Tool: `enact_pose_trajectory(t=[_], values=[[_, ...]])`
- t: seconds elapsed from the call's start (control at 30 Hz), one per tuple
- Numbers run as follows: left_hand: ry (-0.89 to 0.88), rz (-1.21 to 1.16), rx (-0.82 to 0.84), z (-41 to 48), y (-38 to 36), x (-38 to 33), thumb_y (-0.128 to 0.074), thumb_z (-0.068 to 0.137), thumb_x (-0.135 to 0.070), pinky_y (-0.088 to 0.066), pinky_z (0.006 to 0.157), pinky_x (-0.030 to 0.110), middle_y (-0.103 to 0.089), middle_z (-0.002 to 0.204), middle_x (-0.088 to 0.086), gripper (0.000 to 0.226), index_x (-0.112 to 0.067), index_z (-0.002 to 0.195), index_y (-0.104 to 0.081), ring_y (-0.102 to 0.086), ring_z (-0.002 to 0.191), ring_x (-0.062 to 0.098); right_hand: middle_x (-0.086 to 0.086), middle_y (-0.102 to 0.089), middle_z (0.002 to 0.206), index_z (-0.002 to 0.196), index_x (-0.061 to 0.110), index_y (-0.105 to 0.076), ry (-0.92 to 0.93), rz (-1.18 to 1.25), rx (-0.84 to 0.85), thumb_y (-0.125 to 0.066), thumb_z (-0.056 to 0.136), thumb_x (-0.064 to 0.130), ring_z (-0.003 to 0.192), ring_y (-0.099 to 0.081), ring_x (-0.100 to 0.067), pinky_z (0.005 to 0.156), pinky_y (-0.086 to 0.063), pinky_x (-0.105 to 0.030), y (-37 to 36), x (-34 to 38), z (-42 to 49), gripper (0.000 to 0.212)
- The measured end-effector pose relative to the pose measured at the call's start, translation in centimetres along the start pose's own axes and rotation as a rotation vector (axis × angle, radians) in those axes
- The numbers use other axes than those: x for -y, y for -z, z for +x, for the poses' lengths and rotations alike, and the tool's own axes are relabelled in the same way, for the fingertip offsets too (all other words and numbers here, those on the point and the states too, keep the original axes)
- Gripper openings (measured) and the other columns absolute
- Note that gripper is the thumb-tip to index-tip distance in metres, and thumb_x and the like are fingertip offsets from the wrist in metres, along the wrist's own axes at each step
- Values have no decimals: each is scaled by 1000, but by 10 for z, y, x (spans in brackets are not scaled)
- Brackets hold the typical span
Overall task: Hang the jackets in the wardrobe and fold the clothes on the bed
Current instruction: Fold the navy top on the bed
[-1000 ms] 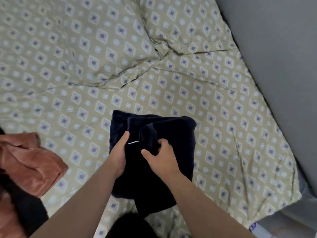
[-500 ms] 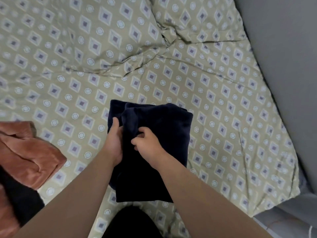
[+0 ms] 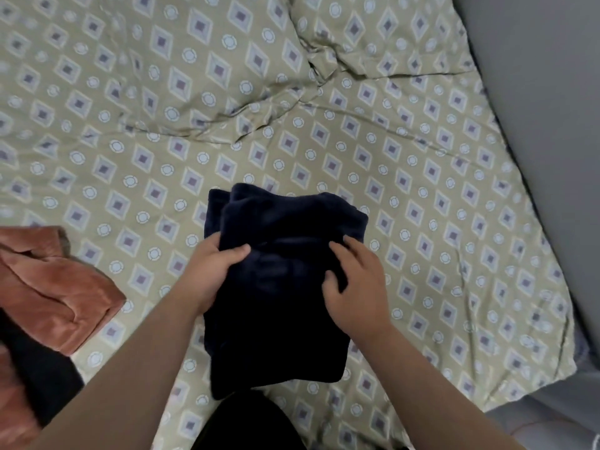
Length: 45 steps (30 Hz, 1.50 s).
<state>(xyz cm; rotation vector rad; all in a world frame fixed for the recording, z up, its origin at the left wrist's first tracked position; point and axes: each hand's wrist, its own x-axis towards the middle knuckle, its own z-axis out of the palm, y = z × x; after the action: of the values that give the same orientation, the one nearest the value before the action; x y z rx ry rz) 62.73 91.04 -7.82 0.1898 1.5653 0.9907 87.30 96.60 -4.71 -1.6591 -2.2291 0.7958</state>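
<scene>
The bed (image 3: pixel 422 190) is covered by a creased olive sheet printed with diamonds and rings. At its far end a wide pillow (image 3: pixel 194 66) and a smaller pillow (image 3: pixel 383 34) in the same print lie touching. A folded navy garment (image 3: pixel 276 319) sits near the front edge. Well to its left lies a rumpled rust garment (image 3: pixel 55 287) — a black cloth (image 3: pixel 45 381) touches it.

fuzzy matt navy garment (image 3: pixel 279 319), smooth printed bedsheet (image 3: pixel 422 196)
</scene>
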Motion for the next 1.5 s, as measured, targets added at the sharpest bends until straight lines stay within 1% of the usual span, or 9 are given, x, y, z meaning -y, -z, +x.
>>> enact_pose_trajectory(t=[0.07,0.13,0.17,0.23,0.3,0.43,0.67,1.13,1.5], values=[[-49,103,-108,2,16,-5,-70,88,-22,-55,78,32,-74,108,5,23,-22,111,-70,-70,102,28,-8,-38,156,144,21,-50,123,-143,93,-49,90,43,144,-31,-25,118,-23,-40,-13,1,2,59],[-159,486,-376,3,21,-2,-61,96,-22,-46,96,37,-61,130,10,41,-11,135,-53,-57,120,29,-12,-23,163,152,23,-37,148,-201,198,-44,94,51,151,-19,-31,122,-16,-45,-30,6,8,65],[-336,722,-492,1,16,-2,-55,98,-23,-38,106,41,-52,139,17,47,-5,140,-46,-48,128,33,-12,-18,165,155,24,-32,153,-223,232,-39,97,54,152,-14,-31,123,-13,-46,-38,6,11,66],[-782,1068,-391,0,-1,7,-48,96,-24,-24,116,45,-42,148,22,50,-2,141,-44,-36,139,37,-10,-12,166,157,24,-24,160,-239,254,-32,100,55,154,-8,-30,124,-9,-47,-51,2,17,66],[-946,1257,-174,6,-14,24,-41,98,-30,-16,121,46,-36,155,17,54,-5,146,-42,-30,145,34,-10,-12,165,157,22,-21,170,-241,248,-29,101,54,154,-7,-28,124,-8,-47,-61,-4,20,65],[-798,1386,-179,32,-9,58,-32,98,-35,-14,121,46,-35,155,18,61,-1,148,-39,-32,145,35,-13,-21,164,156,18,-27,248,-323,187,-35,99,49,153,-13,-27,123,-8,-47,-87,-13,21,65],[-806,1462,-226,64,-8,79,-31,94,-35,-4,124,41,-27,159,15,67,-6,153,-23,-20,149,28,-15,-25,161,156,18,-22,266,-401,123,-40,91,46,149,-19,-30,122,-8,-49,-124,-33,31,73],[-823,1508,-290,65,-15,83,-33,91,-35,-12,122,46,-35,155,20,67,1,148,-37,-26,145,31,-17,-30,158,154,16,-27,317,-342,42,-39,90,46,146,-23,-34,121,-8,-49,-134,-42,34,72],[-821,1470,-288,68,-12,83,-35,89,-34,-16,120,50,-35,156,20,68,1,148,-37,-29,145,33,-18,-31,157,153,15,-28,313,-355,37,-40,89,44,146,-24,-34,121,-9,-49,-137,-39,35,71]])
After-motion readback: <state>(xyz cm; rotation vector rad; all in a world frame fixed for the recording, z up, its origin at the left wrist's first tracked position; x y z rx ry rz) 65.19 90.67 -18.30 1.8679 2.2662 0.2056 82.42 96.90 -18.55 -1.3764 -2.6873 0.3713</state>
